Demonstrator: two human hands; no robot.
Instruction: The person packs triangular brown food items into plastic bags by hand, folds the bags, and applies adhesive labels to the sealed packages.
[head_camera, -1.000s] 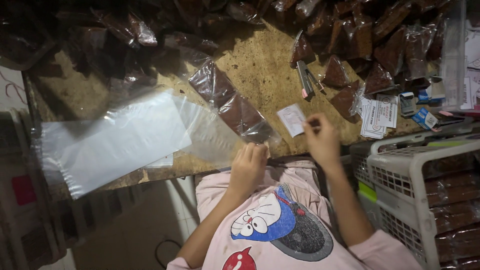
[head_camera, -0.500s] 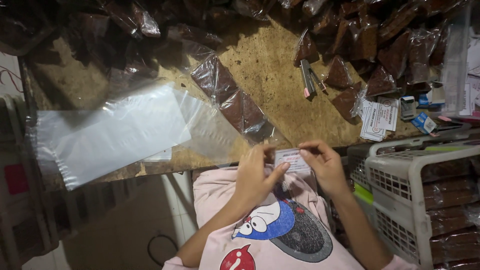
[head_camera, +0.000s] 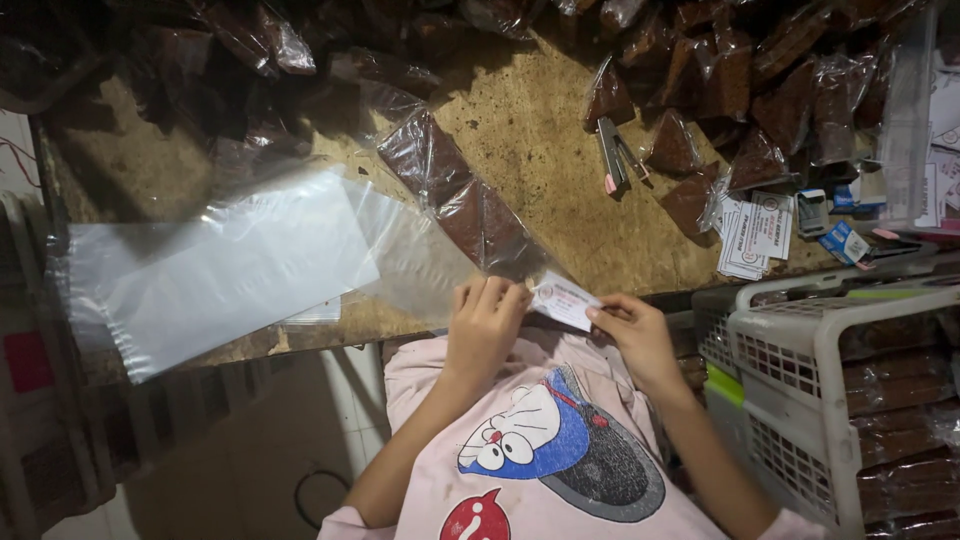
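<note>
The small white printed paper label (head_camera: 565, 300), a second ago pinched by the right hand (head_camera: 632, 335) alone out over the worn wooden counter (head_camera: 540, 150), is now gripped between both hands at the counter's near edge. The left hand (head_camera: 487, 322) also pins the mouth of the long clear plastic bag of dark brown cakes (head_camera: 455, 195), so the label sits right at the bag's opening.
</note>
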